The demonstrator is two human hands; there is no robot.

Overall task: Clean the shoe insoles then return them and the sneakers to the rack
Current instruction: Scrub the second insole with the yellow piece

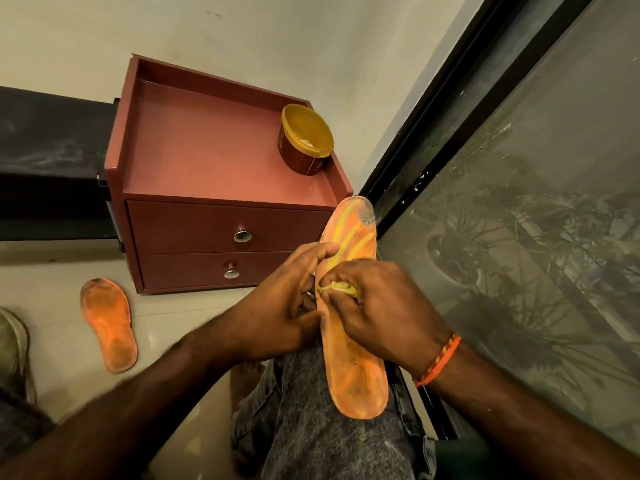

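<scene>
An orange insole (353, 372) with yellow streaks lies lengthwise on my knee, toe end pointing away. My left hand (277, 303) grips its left edge near the middle. My right hand (377, 299) presses a small crumpled yellow cloth (337, 287) onto the insole's surface. A second orange insole (109, 323), dirty, lies flat on the floor tiles at the left. Part of a worn sneaker (14, 344) shows at the far left edge.
A reddish-brown two-drawer cabinet (221, 168) stands ahead against the wall, with an open yellow tub (304, 140) on its top right. A black-framed glass door (485, 168) runs along the right. A dark bench (48, 161) is at the left.
</scene>
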